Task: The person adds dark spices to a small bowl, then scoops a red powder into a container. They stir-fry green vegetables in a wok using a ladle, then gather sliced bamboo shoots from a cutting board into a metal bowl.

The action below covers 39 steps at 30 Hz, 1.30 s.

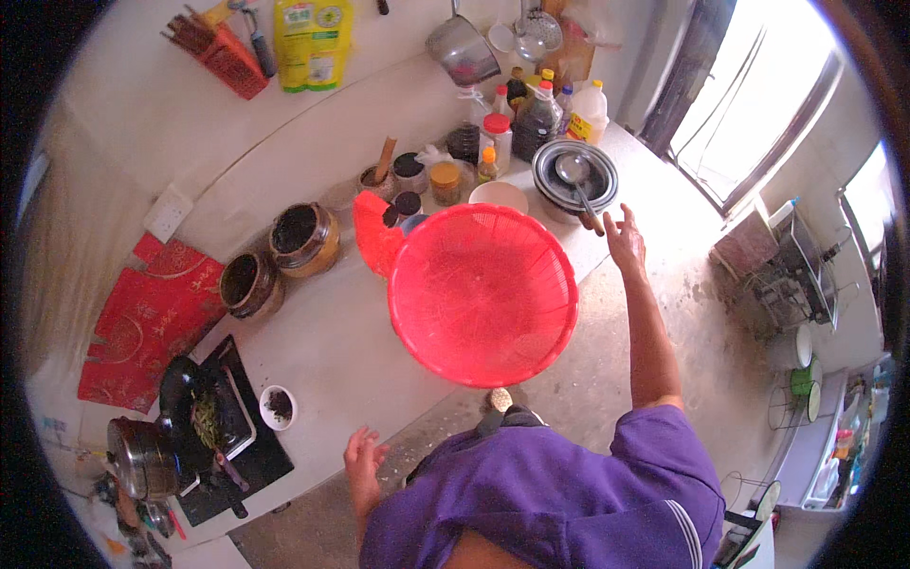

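My right hand reaches out with its fingers apart, beside the brown handle end of a metal ladle. I see nothing in it, and it looks just short of the handle. The ladle rests across stacked metal bowls on the counter. By the counter's front edge is my left hand, its fingers loosely spread around nothing. Between my hands, a large round red plastic colander basket sits at the counter edge, partly overhanging the floor. A red cloth or bag lies against its left side.
Two brown glazed crocks stand toward the wall. At left, a wok with greens sits on a black cooktop, near a small white bowl of dark bits. Bottles and jars line the back. A doorway opens at right.
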### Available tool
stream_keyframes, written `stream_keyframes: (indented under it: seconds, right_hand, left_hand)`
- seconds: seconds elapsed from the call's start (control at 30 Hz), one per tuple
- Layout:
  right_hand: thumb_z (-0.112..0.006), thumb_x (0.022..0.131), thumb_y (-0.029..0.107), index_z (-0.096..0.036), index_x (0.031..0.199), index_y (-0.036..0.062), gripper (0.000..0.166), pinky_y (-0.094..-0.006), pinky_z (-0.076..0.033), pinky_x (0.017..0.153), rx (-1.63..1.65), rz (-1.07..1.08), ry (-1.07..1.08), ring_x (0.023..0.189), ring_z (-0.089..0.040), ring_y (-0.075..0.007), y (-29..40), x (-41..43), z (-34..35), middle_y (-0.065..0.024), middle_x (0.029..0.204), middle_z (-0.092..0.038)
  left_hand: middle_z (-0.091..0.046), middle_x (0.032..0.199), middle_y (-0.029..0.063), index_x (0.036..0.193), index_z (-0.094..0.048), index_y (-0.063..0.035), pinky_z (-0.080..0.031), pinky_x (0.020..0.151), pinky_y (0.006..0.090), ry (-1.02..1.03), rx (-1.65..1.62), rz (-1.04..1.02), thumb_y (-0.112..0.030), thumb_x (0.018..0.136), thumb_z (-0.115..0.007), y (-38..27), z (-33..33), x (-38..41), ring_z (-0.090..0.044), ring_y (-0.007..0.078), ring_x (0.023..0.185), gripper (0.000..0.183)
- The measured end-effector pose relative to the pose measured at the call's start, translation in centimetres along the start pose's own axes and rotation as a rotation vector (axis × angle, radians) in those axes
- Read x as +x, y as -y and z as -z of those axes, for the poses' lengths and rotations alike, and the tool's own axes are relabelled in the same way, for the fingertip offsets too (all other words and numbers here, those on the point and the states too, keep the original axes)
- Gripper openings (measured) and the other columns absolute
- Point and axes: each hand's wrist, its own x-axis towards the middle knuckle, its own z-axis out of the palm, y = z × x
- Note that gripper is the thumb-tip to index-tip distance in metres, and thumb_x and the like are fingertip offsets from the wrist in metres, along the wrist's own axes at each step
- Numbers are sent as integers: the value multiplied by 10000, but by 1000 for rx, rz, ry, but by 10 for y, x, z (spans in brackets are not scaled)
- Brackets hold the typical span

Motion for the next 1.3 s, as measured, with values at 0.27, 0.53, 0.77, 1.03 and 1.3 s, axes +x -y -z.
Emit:
stream_keyframes:
  seconds: [0.27, 0.53, 0.77, 1.03, 1.3]
  right_hand:
    - [-544, 812, 355, -491, 957, 65, 328, -228, -360, 363, 905, -475, 618, 448, -462, -109, -55, 74, -66, -37, 664, -500]
    - [-442, 860, 168, -441, 1183, 56, 341, -201, -319, 375, 664, -130, 342, 442, -399, -56, -2, 33, -22, 5, 605, -469]
    - [-494, 861, 132, -478, 1186, 75, 331, -210, -336, 446, 484, 20, 954, 529, -418, -50, 20, -61, 34, 19, 633, -484]
    - [-613, 791, 175, -560, 1062, 68, 296, -375, -481, 708, -53, 428, 666, 825, -607, -323, 11, -100, 11, -162, 901, -617]
    - [-595, 821, 359, -467, 1204, 25, 525, -337, -483, 705, 597, -295, 526, 905, -572, -187, -57, -81, 35, -97, 1026, -585]
  left_hand:
    - [-572, 1084, 100, 1233, -440, -62, -429, 645, 239, 8, 214, -164, -148, 864, -473, -94, -93, 28, -590, 132, 794, 380]
    - [-525, 1157, 100, 1295, -345, -112, -466, 685, 292, 40, 221, -52, -214, 839, -551, -88, -154, 62, -591, 153, 833, 510]
    - [-563, 1069, 73, 1195, -441, -74, -488, 730, 329, 199, -146, 233, -167, 779, -614, -56, -170, 88, -582, 171, 887, 461]
    - [-600, 935, 62, 1053, -530, -38, -470, 761, 308, 244, -271, 248, -55, 708, -588, -37, -182, 86, -574, 177, 865, 350]
    - [-575, 984, 63, 1088, -500, -24, -465, 780, 312, 317, -272, 244, -13, 702, -568, -81, -171, 63, -568, 180, 874, 392]
